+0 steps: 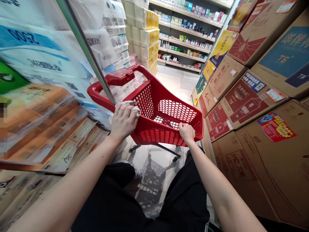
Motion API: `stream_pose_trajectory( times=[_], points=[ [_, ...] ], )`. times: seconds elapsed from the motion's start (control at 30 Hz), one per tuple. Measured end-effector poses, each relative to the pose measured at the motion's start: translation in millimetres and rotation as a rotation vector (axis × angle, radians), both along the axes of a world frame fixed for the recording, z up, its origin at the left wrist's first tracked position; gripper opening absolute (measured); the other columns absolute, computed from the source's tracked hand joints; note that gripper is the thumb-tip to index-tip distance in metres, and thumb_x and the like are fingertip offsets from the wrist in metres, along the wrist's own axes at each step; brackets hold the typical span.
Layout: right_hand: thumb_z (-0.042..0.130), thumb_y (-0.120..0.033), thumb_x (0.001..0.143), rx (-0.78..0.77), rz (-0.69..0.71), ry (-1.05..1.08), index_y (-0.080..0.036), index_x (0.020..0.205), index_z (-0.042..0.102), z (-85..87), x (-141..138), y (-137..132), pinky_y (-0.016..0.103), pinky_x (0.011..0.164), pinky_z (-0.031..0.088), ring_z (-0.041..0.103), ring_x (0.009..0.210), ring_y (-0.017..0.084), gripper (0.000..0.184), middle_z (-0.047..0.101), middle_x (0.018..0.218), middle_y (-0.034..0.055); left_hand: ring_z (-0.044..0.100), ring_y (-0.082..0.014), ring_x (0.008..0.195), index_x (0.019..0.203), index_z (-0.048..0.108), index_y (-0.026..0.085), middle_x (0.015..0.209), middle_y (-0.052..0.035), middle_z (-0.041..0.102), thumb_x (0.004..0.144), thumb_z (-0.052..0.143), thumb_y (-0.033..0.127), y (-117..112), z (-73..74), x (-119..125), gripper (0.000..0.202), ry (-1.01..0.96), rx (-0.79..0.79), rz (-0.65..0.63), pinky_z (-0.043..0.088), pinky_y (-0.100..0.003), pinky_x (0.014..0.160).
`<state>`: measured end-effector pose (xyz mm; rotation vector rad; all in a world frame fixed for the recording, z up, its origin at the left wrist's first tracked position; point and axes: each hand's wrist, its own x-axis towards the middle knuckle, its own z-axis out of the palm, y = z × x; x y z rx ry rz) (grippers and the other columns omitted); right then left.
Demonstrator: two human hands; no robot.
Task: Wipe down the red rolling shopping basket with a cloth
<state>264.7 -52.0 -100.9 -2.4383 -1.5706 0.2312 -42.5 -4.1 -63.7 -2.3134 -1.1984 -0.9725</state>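
A red plastic shopping basket on a wheeled frame stands tilted in a narrow shop aisle in front of me. My left hand is closed on a white cloth pressed against the basket's near left rim. My right hand grips the basket's near right rim with curled fingers. The basket's red handle sticks up at the left. Nothing shows inside the basket. My legs in black trousers are below.
Stacked packs of paper goods fill the left side, behind a slanted grey pole. Stacked cardboard boxes wall the right. Shelves of small goods stand at the far end, past a tiled floor.
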Motion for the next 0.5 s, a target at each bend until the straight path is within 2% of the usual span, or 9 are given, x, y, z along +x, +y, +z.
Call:
stream_pose_trajectory(
  times=[0.27,0.37,0.5],
  points=[
    [0.019,-0.040,0.097,0.018,0.009,-0.096,-0.018,0.093,0.074,-3.2,-1.6,-13.8,0.032,0.078,0.045,0.066,0.088,0.025,0.059,0.071,0.093,0.0128,0.043,-0.0277,0.127,0.108,0.059,0.022,0.120,-0.0098,0.058,0.086,0.046,0.029,-8.4,-16.9,1.9,0.027,-0.032,0.057,0.064,0.024,-0.051,0.113],
    [0.019,-0.041,0.096,0.004,0.007,-0.082,-0.019,0.094,0.074,-2.4,0.5,-13.7,0.032,0.078,0.045,0.066,0.089,0.025,0.059,0.072,0.094,0.0119,0.047,-0.0274,0.120,0.104,0.061,0.022,0.114,-0.0094,0.060,0.086,0.047,0.028,-8.7,-12.1,2.8,0.024,0.011,0.081,0.072,0.029,-0.049,0.109],
    [0.023,-0.044,0.094,-0.090,0.031,0.009,-0.022,0.095,0.074,1.2,3.1,-9.2,0.033,0.079,0.046,0.066,0.092,0.026,0.056,0.072,0.098,0.0108,0.052,-0.0283,0.104,0.095,0.063,0.021,0.097,-0.0101,0.061,0.085,0.047,0.027,-6.4,2.6,6.7,0.020,0.050,0.048,0.087,0.036,-0.048,0.099]
  ],
)
